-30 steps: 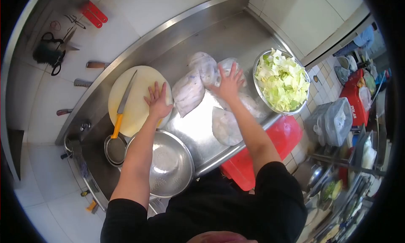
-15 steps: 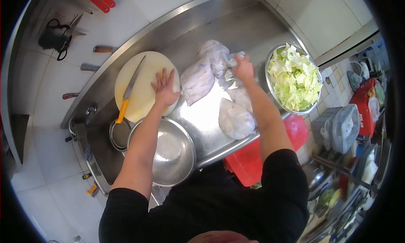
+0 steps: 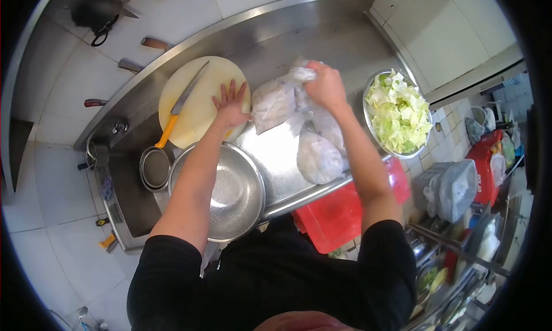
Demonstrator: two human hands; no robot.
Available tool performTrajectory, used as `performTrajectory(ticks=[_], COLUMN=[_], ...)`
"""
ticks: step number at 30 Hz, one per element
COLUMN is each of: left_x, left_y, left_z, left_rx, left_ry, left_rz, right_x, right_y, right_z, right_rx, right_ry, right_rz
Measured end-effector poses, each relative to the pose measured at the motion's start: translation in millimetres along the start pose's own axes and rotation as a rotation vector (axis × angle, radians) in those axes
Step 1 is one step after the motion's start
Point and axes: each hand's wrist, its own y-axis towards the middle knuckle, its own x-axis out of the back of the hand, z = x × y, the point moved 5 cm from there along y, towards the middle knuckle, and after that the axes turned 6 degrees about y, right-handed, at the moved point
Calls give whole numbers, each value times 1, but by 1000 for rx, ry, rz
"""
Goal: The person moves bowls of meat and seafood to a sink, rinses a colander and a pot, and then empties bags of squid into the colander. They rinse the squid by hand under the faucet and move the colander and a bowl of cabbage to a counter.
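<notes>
Right hand (image 3: 326,87) clenched round bunched plastic neck of bag (image 3: 273,105). Bag lay to its left on table (image 3: 339,41), long axis slanting from neck back toward person. Left hand (image 3: 232,108) nearer bag's body: fingers spread wide, nothing gripped, flat on board (image 3: 224,72); contact with bag unclear. Loose bag (image 3: 318,158) lay nearer person; lettuce (image 3: 397,114) right of right hand.

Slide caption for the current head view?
Right hand grips a plastic bag; left hand spreads over a round cutting board bearing a knife.
</notes>
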Motion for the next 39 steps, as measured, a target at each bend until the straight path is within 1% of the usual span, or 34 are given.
performTrajectory(ticks=[3,5,6,7,8,9,10,13,14,15,17,18,20,23,25,26,29,30,31,32,33,35,37,39], left_x=[-1,-33,-41,-30,-5,7,2,-14,-11,-21,-38,-44,-66,-87,-95,-101,-111,-112,-113,-117,-118,-110,-91,-69], left_y=[11,25,22,-6,-51,-84,-107,-191,-223,-249,-293,-316,-353,-400,-426,-436,-454,-456,-454,-448,-442,-426,-408,-393], left_z=[26,72,86,90,91,97,112,158,163,174,194,201,220,246,264,273,288,288,287,284,280,257,225,188], left_rx=[-68,-242,-326,-249,-162,-74,-51,-105,-31,-15,-2,38,51,74,125,134,184,194,140,88,39,-26,-82,-104], left_ry=[-225,-982,-1361,-1467,-1572,-1675,-1703,-1755,-1780,-1765,-1733,-1717,-1634,-1544,-1493,-1471,-1456,-1472,-1448,-1424,-1398,-1227,-1064,-940], left_rz=[56,160,222,208,192,169,78,-103,-132,-147,-166,-173,-161,-177,-186,-200,-205,-204,-221,-241,-263,-270,-264,-201], right_x=[2,-11,-17,-25,-41,-62,-83,-161,-192,-209,-230,-240,-254,-241,-220,-209,-189,-183,-177,-172,-174,-196,-234,-270], right_y=[-29,-54,-68,-84,-100,-115,-132,-181,-195,-207,-226,-236,-251,-268,-272,-273,-268,-270,-275,-277,-275,-271,-279,-290], right_z=[78,113,133,152,165,175,181,182,175,172,171,168,160,158,158,157,138,145,152,157,163,175,192,196], right_rx=[17,14,0,-21,-36,-49,-65,-148,-148,-73,-94,-123,-178,62,-51,-108,-215,-189,-164,-135,-107,-44,166,312], right_ry=[143,311,417,525,610,696,782,861,862,742,509,485,428,115,-53,-135,-192,-274,-356,-437,-351,-169,-120,-417], right_rz=[60,77,110,152,212,274,343,485,490,434,508,546,619,542,568,575,479,488,499,511,468,387,257,347])
